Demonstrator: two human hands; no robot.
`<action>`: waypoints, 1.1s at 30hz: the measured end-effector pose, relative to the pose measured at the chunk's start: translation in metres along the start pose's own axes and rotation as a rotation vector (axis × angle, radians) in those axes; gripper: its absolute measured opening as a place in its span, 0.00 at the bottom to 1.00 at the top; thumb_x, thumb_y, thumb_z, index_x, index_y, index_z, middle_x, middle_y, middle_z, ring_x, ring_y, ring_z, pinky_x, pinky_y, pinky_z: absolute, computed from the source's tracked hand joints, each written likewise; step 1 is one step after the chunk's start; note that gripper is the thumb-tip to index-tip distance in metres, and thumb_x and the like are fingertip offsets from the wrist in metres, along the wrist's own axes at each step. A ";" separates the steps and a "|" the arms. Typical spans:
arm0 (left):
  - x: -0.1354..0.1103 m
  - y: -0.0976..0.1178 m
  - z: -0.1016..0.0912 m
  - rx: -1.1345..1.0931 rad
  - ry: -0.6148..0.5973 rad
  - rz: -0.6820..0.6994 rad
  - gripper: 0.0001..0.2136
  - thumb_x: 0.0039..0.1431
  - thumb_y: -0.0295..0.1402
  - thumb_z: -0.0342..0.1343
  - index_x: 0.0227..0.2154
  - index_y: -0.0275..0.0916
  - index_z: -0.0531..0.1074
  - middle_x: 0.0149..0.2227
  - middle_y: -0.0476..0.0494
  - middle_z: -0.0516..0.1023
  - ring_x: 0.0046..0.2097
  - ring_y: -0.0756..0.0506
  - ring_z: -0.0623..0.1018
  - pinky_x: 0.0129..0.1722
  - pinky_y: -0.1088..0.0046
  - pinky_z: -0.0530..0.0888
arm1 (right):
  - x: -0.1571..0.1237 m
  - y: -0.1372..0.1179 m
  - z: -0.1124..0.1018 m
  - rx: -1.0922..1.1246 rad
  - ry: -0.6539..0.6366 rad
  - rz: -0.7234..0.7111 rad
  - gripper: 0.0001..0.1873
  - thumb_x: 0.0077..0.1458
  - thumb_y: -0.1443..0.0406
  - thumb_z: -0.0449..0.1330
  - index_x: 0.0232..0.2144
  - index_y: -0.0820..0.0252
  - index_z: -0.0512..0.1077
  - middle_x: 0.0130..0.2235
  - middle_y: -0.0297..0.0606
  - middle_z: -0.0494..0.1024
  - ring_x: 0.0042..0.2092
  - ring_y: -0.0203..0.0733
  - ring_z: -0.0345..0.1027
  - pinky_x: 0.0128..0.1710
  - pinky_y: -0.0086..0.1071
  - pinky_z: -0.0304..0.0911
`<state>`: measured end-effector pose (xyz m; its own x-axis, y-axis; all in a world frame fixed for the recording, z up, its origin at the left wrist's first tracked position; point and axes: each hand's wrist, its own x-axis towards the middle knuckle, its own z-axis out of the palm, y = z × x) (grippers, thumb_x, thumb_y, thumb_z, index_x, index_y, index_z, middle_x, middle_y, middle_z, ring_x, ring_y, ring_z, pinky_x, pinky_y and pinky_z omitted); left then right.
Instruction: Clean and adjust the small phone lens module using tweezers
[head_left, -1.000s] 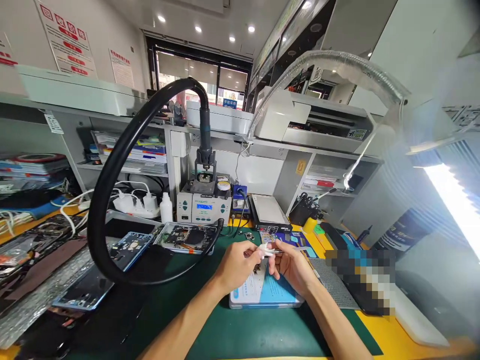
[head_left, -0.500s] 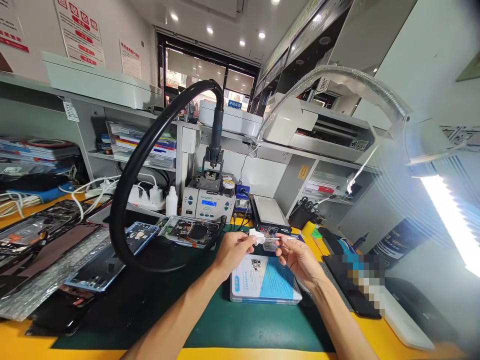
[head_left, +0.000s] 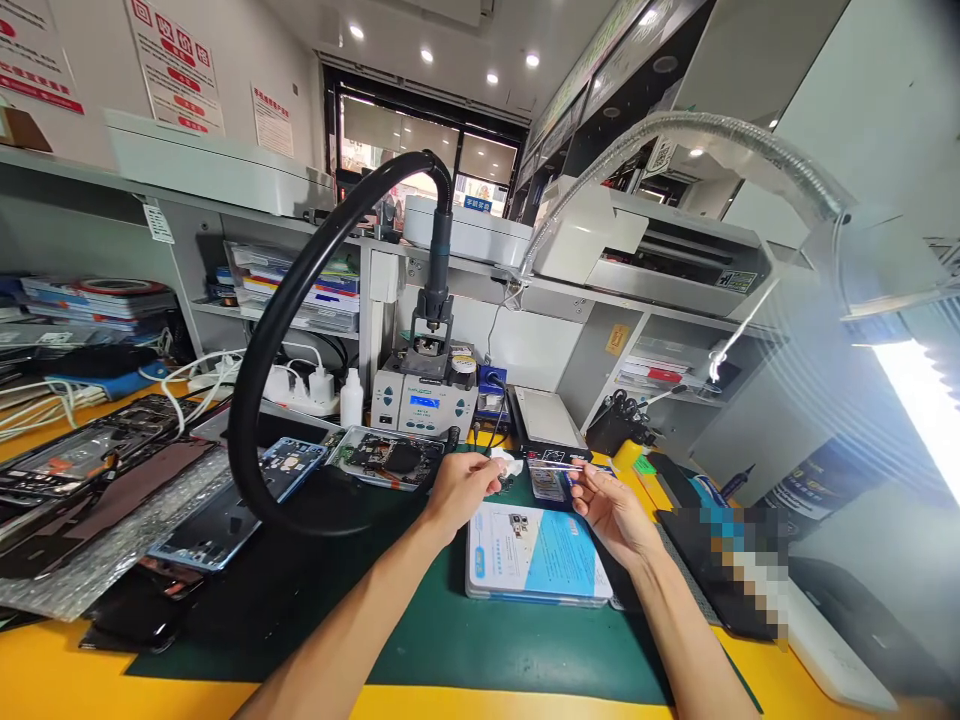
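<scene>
Tissue: white, crumpled, pinched between the thumb and fingers of the left hand. It is raised in front of the person, just beyond the far edge of the box as seen from the head camera. The left grip is closed on the tissue near its left end; the rest projects to the right.

The right hand is closed on tweezers, thumb and fingers near the rear end, tips directed left toward the tissue. Whether the tips touch the tissue cannot be told at this size.

Handling: the tissue should be very light, soft and limp, with little slip and a tendency to tear if pulled hard. Take hold of it by a gathered fold, using light finger pressure. The tweezers should be light, stiff and smooth; grip them on the flat sides, well behind the tips, which are probably the part most easily bent.

Surroundings: the box, blue and white, lies flat on the green mat below the hands. A tray with circuit parts is beyond the left forearm. Behind it are the hot-air station and a white bottle; the black hose arches at left.
</scene>
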<state>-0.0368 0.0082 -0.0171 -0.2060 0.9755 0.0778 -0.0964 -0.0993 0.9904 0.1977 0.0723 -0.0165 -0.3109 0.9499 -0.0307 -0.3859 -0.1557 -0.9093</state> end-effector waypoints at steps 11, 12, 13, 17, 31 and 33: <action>0.002 -0.001 0.001 0.019 0.071 0.010 0.15 0.53 0.44 0.60 0.22 0.37 0.74 0.23 0.48 0.73 0.27 0.48 0.72 0.30 0.73 0.69 | -0.001 -0.003 -0.012 -0.056 0.182 -0.106 0.19 0.43 0.58 0.76 0.35 0.63 0.80 0.31 0.37 0.80 0.27 0.35 0.73 0.18 0.23 0.65; 0.002 -0.001 0.002 0.026 0.081 0.014 0.15 0.53 0.45 0.60 0.23 0.37 0.75 0.23 0.48 0.73 0.27 0.48 0.72 0.30 0.74 0.69 | -0.001 -0.002 -0.011 -0.068 0.188 -0.112 0.19 0.43 0.58 0.76 0.35 0.63 0.80 0.30 0.38 0.80 0.27 0.36 0.73 0.18 0.24 0.64; 0.002 -0.001 0.002 0.033 0.091 0.020 0.15 0.53 0.45 0.60 0.23 0.38 0.75 0.23 0.49 0.74 0.27 0.49 0.72 0.30 0.74 0.69 | -0.001 -0.002 -0.011 -0.079 0.194 -0.117 0.19 0.43 0.58 0.76 0.35 0.63 0.80 0.30 0.38 0.80 0.27 0.36 0.73 0.18 0.24 0.64; 0.001 -0.001 0.003 0.053 0.116 0.039 0.14 0.52 0.44 0.60 0.22 0.38 0.76 0.22 0.50 0.72 0.29 0.47 0.73 0.31 0.74 0.71 | -0.003 0.000 -0.009 -0.123 0.220 -0.148 0.18 0.43 0.58 0.75 0.34 0.63 0.80 0.29 0.39 0.79 0.27 0.38 0.73 0.18 0.25 0.63; 0.000 -0.001 0.004 0.043 0.123 0.029 0.14 0.50 0.44 0.61 0.26 0.37 0.80 0.25 0.47 0.76 0.32 0.44 0.77 0.33 0.71 0.75 | -0.006 0.012 -0.008 -0.452 0.239 -0.349 0.19 0.48 0.52 0.71 0.35 0.61 0.81 0.25 0.37 0.78 0.27 0.40 0.70 0.23 0.31 0.62; 0.000 -0.001 0.004 0.020 0.118 0.022 0.14 0.51 0.44 0.61 0.27 0.36 0.80 0.27 0.46 0.78 0.33 0.44 0.78 0.33 0.71 0.76 | -0.008 0.013 -0.005 -0.522 0.245 -0.389 0.20 0.50 0.51 0.70 0.37 0.60 0.80 0.26 0.37 0.79 0.25 0.39 0.68 0.23 0.31 0.61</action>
<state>-0.0333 0.0091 -0.0175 -0.3209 0.9431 0.0868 -0.0714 -0.1155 0.9907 0.1995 0.0640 -0.0304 -0.0065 0.9537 0.3005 0.0575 0.3004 -0.9521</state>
